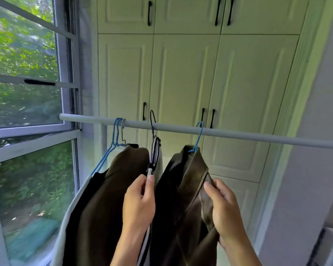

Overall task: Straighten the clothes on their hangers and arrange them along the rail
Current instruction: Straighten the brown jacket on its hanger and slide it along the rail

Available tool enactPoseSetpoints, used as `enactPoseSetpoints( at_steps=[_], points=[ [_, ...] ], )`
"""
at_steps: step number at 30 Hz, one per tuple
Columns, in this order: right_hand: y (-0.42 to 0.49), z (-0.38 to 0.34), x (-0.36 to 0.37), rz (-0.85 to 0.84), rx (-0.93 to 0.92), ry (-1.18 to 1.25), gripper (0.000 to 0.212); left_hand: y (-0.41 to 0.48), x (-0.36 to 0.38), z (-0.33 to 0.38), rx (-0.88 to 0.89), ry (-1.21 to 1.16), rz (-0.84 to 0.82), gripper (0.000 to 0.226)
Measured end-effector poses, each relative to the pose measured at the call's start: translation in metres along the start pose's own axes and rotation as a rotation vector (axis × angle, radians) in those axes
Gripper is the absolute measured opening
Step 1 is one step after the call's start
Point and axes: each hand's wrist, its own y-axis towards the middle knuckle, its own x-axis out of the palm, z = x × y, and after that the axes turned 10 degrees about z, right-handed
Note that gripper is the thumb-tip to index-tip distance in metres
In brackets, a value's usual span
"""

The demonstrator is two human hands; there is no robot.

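We take the grey rail (229, 133) as our landmark. Our left hand (139, 204) is below it, pinching the end of the dark hanger (154, 153) whose hook sits over the rail, probably to steady it. Our right hand (222, 210) is closed on the edge of the olive garment (188, 189) hanging from a blue hanger (199, 135), likely to pull the cloth straight. Toward the rail's window end, another brown garment (104, 198) hangs bunched with further hangers.

Both brown garments (96, 198) run off the bottom edge, the rail (238, 134) gets cut off at right, and the trees outside the window (23, 54) are all smeared.
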Motion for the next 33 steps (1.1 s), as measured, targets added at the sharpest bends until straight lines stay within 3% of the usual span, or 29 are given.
enactPoseSetpoints(
  at_steps=[10,21,25,30,33],
  points=[
    [0.015,-0.010,-0.092,0.034,-0.072,-0.033,0.043,-0.048,0.062,0.033,-0.031,-0.069,-0.036,0.047],
    [0.034,-0.015,-0.192,0.203,-0.076,-0.063,0.041,-0.091,0.134,0.064,-0.082,-0.107,-0.096,0.047],
    [0.039,-0.016,-0.227,0.240,-0.059,-0.062,0.088,-0.111,0.164,0.073,-0.089,-0.052,-0.114,0.045],
    [0.044,-0.020,-0.267,0.311,-0.002,-0.052,0.103,-0.138,0.201,0.088,-0.117,-0.063,-0.132,0.044],
    [0.050,-0.023,-0.294,0.333,-0.011,-0.052,0.102,-0.153,0.222,0.099,-0.128,-0.080,-0.144,0.045]
  ],
)
